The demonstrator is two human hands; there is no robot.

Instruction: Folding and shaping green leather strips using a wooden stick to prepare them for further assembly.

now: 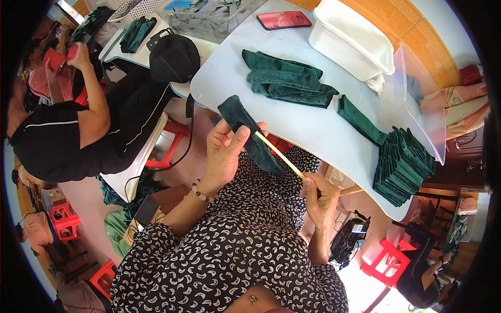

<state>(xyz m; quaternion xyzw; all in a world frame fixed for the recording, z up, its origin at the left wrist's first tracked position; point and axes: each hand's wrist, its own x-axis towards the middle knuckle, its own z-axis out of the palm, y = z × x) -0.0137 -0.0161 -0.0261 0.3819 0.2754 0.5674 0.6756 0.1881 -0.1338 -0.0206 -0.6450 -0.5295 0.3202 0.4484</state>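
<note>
My left hand, with a beaded bracelet at its wrist, grips a dark green velvet strip in front of the table's near edge. A thin, pale wooden stick is pinched in my right hand. The stick's far tip meets the strip beside my left thumb; whether it goes inside the fabric I cannot tell. On the table, similar green strips lie in a loose pile. A neat stack of folded green strips stands at the right edge, with one strip stretched out beside it.
On the white table are a red phone, a white plastic bin and a clear plastic tub. A black cap is on the adjoining table. A person in black sits to the left. Red stools stand about.
</note>
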